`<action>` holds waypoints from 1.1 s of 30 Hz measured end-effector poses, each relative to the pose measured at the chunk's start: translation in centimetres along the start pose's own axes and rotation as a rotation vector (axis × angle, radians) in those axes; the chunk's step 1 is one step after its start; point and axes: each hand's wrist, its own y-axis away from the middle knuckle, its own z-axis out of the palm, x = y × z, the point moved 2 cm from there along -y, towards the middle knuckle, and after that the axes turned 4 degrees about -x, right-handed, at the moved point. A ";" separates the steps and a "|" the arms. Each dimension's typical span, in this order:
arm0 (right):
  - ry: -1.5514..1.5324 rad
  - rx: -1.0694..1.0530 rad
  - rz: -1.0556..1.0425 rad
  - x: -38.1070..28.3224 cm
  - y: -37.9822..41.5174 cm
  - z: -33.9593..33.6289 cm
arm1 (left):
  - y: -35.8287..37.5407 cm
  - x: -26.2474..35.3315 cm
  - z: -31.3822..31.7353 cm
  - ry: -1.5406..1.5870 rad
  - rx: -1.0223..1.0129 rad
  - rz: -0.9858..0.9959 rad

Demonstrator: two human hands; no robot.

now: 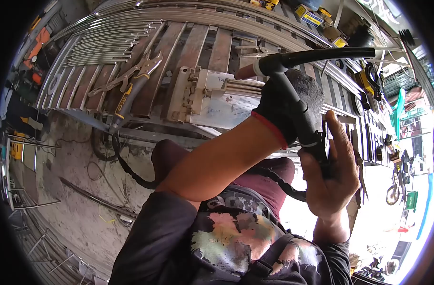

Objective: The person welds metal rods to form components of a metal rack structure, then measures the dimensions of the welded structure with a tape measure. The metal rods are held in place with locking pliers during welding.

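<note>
A black welding torch (293, 97) slants across the view, its pinkish nozzle pointing left over a metal plate (221, 111) with handwriting and a few narrow metal strips. My left hand (278, 109), in a dark glove with a red cuff, is closed around the torch handle; its fingers are partly hidden behind it. My bare right hand (333, 175) grips the handle's lower end, with the thumb on one side and the index finger stretched upward. A black cable (278, 180) runs below the hands across my lap.
The slatted metal bench (172, 61) carries a row of thin rods (108, 42), locking pliers (127, 78) and an angle grinder (129, 97). Long metal bars (202, 16) lie along its far side. Yellow boxes (312, 16) stand at the back right. A bicycle (393, 190) is farther right.
</note>
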 end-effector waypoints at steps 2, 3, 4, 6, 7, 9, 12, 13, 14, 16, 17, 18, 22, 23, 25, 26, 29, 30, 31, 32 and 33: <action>0.019 -0.012 -0.054 0.3 -0.2 0.1 | -0.2 0.9 -0.9 -0.175 -0.075 0.002; 0.034 -0.016 -0.076 0.4 -0.3 0.2 | -0.2 0.9 -0.8 -0.186 -0.088 0.000; 0.059 -0.020 -0.088 0.4 -0.4 0.2 | -0.2 0.8 -0.3 -0.203 -0.064 0.008; 0.092 -0.037 -0.108 0.4 -0.6 0.2 | -0.6 0.3 1.0 -0.239 -0.016 0.023; 0.100 -0.048 -0.117 0.3 -0.8 0.1 | -0.7 0.5 0.8 -0.242 -0.065 0.008; 0.107 -0.063 -0.124 0.1 -1.1 0.0 | -1.0 0.9 0.0 -0.245 -0.167 -0.021; 0.094 -0.081 -0.111 -0.2 -1.5 -0.2 | -0.4 0.7 0.2 -0.224 0.004 0.014; 0.086 -0.088 -0.100 -0.2 -1.6 -0.2 | -0.2 0.4 0.7 -0.193 0.016 0.015; 0.083 -0.092 -0.103 -0.2 -1.7 -0.2 | -0.1 -0.1 1.3 -0.161 0.028 0.016; 0.084 -0.095 -0.126 0.0 -1.9 -0.1 | 0.1 -0.9 2.3 -0.108 0.054 0.024; 0.083 -0.095 -0.127 -0.1 -2.0 -0.1 | 0.2 -1.3 2.7 -0.106 0.060 0.025; 0.082 -0.094 -0.128 -0.1 -2.0 -0.1 | 0.3 -1.4 3.1 -0.112 0.068 0.030; 0.058 -0.104 -0.053 -0.5 -2.1 -0.1 | 0.4 -2.3 4.6 -0.221 0.122 0.038; 0.055 -0.105 -0.045 -0.5 -2.1 -0.1 | 0.5 -2.6 5.0 -0.245 0.142 0.046; 0.052 -0.103 -0.045 -0.5 -2.1 -0.1 | 0.5 -2.8 5.5 -0.272 0.160 0.054; 0.056 -0.100 -0.054 -0.5 -2.1 -0.1 | 0.4 -2.7 5.4 -0.276 0.140 0.045; 0.071 -0.096 -0.084 -0.5 -2.2 0.0 | -0.2 -1.5 3.2 -0.316 -0.038 -0.011; 0.076 -0.097 -0.094 -0.5 -2.2 0.0 | -0.3 -1.0 2.5 -0.333 -0.109 -0.037; 0.081 -0.102 -0.105 -0.4 -2.3 -0.1 | -0.1 -1.5 3.1 -0.311 -0.099 -0.036; 0.085 -0.108 -0.111 -0.4 -2.3 -0.1 | 0.2 -2.5 4.2 -0.289 -0.090 -0.035; 0.089 -0.113 -0.117 -0.4 -2.3 -0.1 | 0.5 -3.3 5.3 -0.267 -0.080 -0.034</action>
